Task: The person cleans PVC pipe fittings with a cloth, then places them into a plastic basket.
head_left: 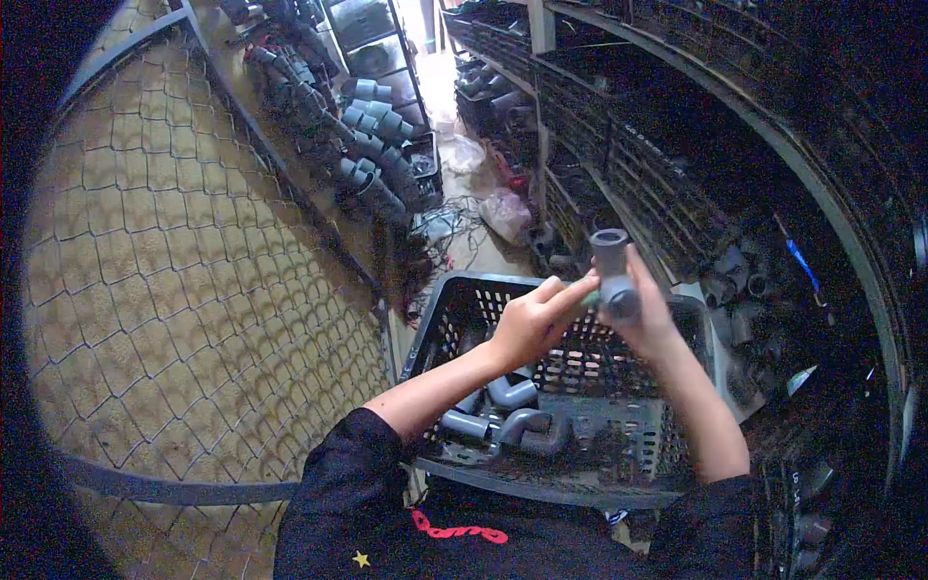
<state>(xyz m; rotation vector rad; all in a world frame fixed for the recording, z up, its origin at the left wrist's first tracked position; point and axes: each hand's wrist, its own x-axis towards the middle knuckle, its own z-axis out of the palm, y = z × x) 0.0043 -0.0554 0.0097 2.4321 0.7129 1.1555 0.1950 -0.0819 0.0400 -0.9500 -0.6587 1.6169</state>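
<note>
A grey pipe fitting with a round open end facing up is held above the far right part of a black plastic basket. My right hand is wrapped round its right side. From the left, my left hand reaches to the fitting, its fingers at the lower left side; something small and green shows by the fingertips, too blurred to name. Whether those fingers grip anything is unclear. Inside the basket, at the left, lie several grey pipe elbows and a darker curved fitting.
Wire mesh in a metal frame stands on the left. Grey fittings are stacked behind it. Dark shelves line the right, with more fittings below. Plastic bags and cords lie on the aisle floor.
</note>
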